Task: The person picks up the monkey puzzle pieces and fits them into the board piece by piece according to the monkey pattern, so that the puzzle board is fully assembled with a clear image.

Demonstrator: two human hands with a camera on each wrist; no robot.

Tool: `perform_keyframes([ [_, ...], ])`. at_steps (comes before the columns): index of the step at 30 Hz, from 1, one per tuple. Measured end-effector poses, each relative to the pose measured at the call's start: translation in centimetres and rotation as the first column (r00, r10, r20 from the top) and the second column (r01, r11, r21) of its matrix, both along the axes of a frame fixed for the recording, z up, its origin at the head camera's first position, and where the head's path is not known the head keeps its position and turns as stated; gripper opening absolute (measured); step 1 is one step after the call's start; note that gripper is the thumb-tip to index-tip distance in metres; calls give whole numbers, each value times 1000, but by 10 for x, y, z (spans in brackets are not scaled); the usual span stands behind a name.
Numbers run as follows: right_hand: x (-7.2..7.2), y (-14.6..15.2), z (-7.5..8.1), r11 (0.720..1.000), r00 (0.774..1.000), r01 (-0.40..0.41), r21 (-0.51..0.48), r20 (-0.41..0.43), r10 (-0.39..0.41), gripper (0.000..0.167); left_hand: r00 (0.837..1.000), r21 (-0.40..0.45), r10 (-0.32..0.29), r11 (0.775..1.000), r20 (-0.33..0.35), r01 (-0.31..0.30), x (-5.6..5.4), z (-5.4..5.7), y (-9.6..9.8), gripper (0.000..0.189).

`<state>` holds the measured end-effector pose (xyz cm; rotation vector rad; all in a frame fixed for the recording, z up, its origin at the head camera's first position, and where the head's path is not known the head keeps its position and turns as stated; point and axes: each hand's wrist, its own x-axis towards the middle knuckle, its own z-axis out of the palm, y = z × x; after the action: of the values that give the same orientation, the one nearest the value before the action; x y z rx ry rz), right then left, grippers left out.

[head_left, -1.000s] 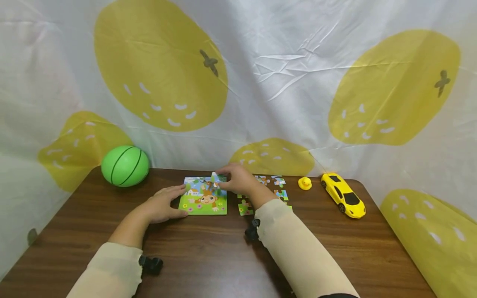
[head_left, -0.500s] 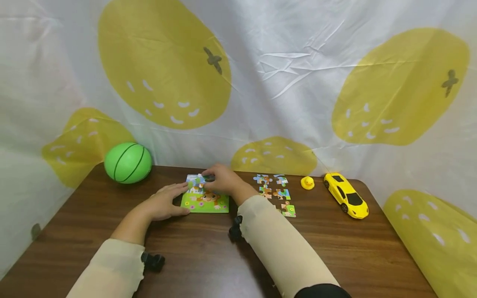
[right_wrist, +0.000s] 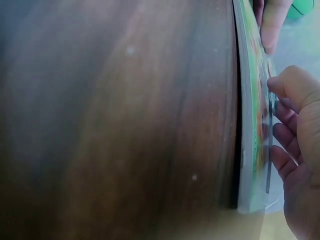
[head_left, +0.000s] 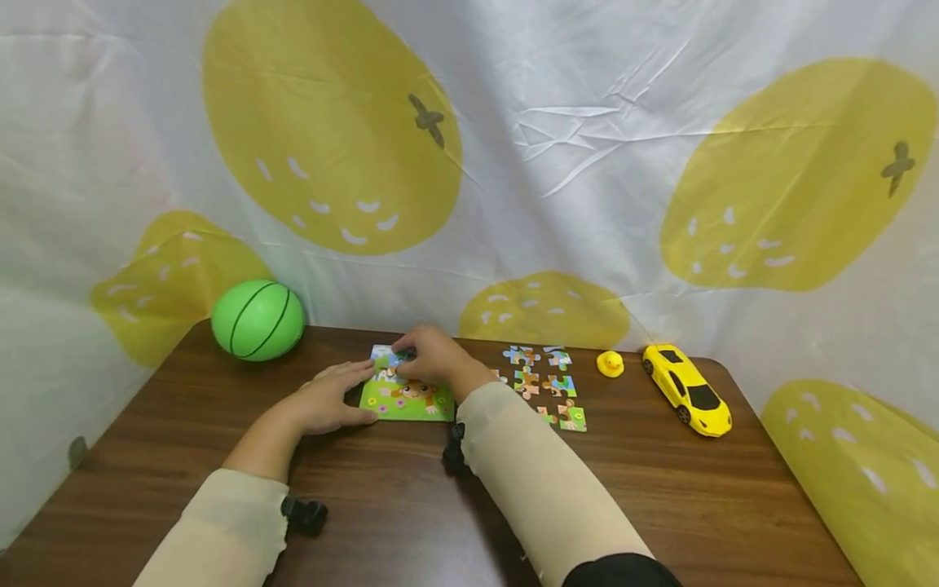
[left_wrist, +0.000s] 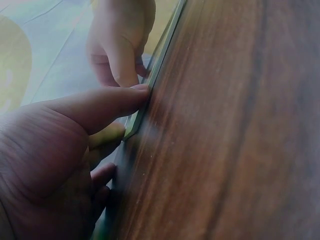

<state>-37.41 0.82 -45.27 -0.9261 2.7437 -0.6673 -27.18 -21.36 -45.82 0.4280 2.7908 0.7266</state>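
Note:
A square picture puzzle (head_left: 407, 412) with a monkey on green grass lies on the dark wooden table (head_left: 381, 505). My left hand (head_left: 323, 402) rests along its left side, fingertips at the upper left and the straight thumb at the front corner. Reaching over the upper part, my right hand (head_left: 440, 364) pinches a small puzzle piece (head_left: 389, 360) between thumb and index finger, right at the board's surface. In the right wrist view the thumb and fingers of the right hand (right_wrist: 302, 115) curl close over the board; the palm hides part of its upper right.
Several loose puzzle pieces (head_left: 527, 381) lie in rough rows to the right of the board. Beyond them stand a yellow rubber duck (head_left: 610, 364) and a yellow toy car (head_left: 687, 391). A green ball (head_left: 258, 320) sits at the back left, against the patterned cloth (head_left: 499, 196).
My right hand has carried the puzzle piece leftward and lowered it from upright above the board to its upper left area. The left hand has stayed at the board's left side.

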Motion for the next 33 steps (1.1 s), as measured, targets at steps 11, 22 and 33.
perform_keyframes([
  [11, 2, -4, 2, 996, 1000, -5, 85, -25, 7, 44, 1000, 3, 6, 1000, 4, -6, 2, 2, 1, 90],
  [22, 5, -8, 8, 985, 1000, 12, 169, -7, -11, 46, 1000, 0, 1, 1000, -3, -1, 2, 3, 0, 90],
  [33, 5, -9, 10, 980, 1000, 11, 197, -4, -10, 46, 1000, 2, 3, 1000, -3, -3, 2, 3, 0, 90],
])
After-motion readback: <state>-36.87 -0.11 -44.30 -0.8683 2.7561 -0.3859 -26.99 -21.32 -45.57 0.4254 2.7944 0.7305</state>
